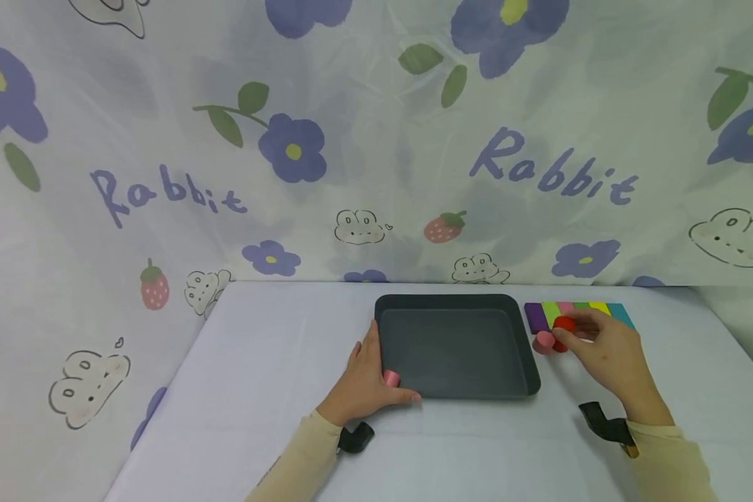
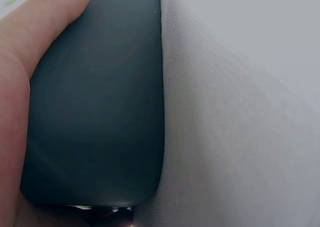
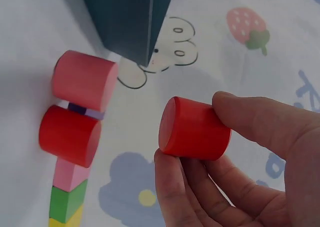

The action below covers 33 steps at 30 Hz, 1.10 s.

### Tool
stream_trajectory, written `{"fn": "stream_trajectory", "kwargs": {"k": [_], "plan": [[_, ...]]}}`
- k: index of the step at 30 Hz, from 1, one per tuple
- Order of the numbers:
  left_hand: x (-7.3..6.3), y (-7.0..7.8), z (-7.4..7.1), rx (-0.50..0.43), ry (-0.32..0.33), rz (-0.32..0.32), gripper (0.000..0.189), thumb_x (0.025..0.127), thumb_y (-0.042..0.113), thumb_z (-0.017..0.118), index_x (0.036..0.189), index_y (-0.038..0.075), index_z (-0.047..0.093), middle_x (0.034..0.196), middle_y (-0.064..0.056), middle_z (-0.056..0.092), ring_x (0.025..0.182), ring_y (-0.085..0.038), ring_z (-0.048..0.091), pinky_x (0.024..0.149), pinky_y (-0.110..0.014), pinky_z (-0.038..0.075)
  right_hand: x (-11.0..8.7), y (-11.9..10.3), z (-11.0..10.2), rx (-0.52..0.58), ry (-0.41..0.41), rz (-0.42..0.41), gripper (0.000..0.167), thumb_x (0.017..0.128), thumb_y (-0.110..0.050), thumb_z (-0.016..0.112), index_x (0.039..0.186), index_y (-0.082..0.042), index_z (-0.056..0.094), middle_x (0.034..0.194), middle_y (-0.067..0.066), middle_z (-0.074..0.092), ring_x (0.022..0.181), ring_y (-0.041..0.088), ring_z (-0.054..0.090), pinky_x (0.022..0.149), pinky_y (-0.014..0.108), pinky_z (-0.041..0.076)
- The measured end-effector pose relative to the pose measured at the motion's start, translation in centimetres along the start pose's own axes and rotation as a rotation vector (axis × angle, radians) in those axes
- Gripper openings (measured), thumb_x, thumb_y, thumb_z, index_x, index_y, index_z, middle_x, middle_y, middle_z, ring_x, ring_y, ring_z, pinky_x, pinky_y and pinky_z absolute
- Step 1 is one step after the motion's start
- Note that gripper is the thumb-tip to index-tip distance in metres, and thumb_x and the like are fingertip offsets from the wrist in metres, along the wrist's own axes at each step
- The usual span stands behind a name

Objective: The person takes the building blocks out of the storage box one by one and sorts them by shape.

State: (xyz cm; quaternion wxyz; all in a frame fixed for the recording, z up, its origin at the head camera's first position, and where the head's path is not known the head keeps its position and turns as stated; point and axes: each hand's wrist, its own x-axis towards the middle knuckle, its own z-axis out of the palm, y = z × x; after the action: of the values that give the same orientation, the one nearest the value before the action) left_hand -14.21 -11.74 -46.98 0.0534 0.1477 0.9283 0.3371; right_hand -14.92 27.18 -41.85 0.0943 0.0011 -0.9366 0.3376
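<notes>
At the front left corner of a dark grey tray (image 1: pixel 452 348), my left hand (image 1: pixel 367 380) rests with straight fingers along the left side and the thumb along the front wall. In the tray's corner beside that hand lies a pink cylinder block (image 1: pixel 391 378), partly hidden. My right hand (image 1: pixel 609 352) pinches a red cylinder block (image 3: pixel 195 128) between thumb and fingers, raised right of the tray. Below it on the table are another red cylinder block (image 3: pixel 70 136) and a second pink cylinder block (image 3: pixel 85 79), side by side.
Behind the cylinders runs a row of several coloured blocks, among them a purple one (image 1: pixel 536 317) and a green one (image 3: pixel 67 202). White cloth (image 1: pixel 226 390) covers the table. A printed curtain (image 1: pixel 376 139) hangs along the back edge.
</notes>
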Motion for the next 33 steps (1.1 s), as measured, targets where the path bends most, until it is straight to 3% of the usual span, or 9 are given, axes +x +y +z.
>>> {"fn": "stream_trajectory", "kwargs": {"k": [4,7,19,33], "plan": [[0.0,0.0,0.0,0.001,0.003,0.002,0.149,0.064,0.069,0.085,0.159,0.001,-0.008,0.168,-0.013,-0.001,0.154,-0.024,0.011,0.123,-0.05,0.006,0.1,0.3,0.2,-0.007,0.002,0.026,0.048,0.094,-0.026,0.072,0.122,0.01,0.062,0.114,0.032,0.065,0.101,0.048,0.064,0.073,0.05,0.06],[0.1,0.0,0.0,0.002,0.005,0.005,0.149,0.064,0.069,0.084,0.159,0.001,-0.008,0.168,-0.014,0.0,0.154,-0.025,0.011,0.123,-0.051,0.007,0.2,0.6,0.3,-0.016,0.003,0.046,0.048,0.094,-0.027,0.071,0.123,0.011,0.06,0.115,0.033,0.063,0.102,0.049,0.063,0.077,0.056,0.058],[0.2,-0.1,0.1,0.007,-0.001,-0.018,0.149,0.064,0.067,0.086,0.159,0.001,-0.008,0.169,-0.013,0.001,0.154,-0.025,0.012,0.123,-0.05,0.007,0.3,1.6,0.5,-0.037,0.033,0.094,0.046,0.096,-0.024,0.067,0.126,0.01,0.059,0.116,0.033,0.062,0.104,0.049,0.061,0.084,0.06,0.053],[0.1,0.0,0.1,-0.001,0.0,-0.027,0.149,0.063,0.066,0.086,0.16,0.002,-0.007,0.168,-0.013,0.002,0.153,-0.026,0.012,0.123,-0.05,0.006,0.4,2.8,0.5,-0.084,0.008,0.137,0.049,0.097,-0.022,0.068,0.127,0.014,0.056,0.118,0.037,0.06,0.102,0.051,0.06,0.082,0.06,0.054]]}}
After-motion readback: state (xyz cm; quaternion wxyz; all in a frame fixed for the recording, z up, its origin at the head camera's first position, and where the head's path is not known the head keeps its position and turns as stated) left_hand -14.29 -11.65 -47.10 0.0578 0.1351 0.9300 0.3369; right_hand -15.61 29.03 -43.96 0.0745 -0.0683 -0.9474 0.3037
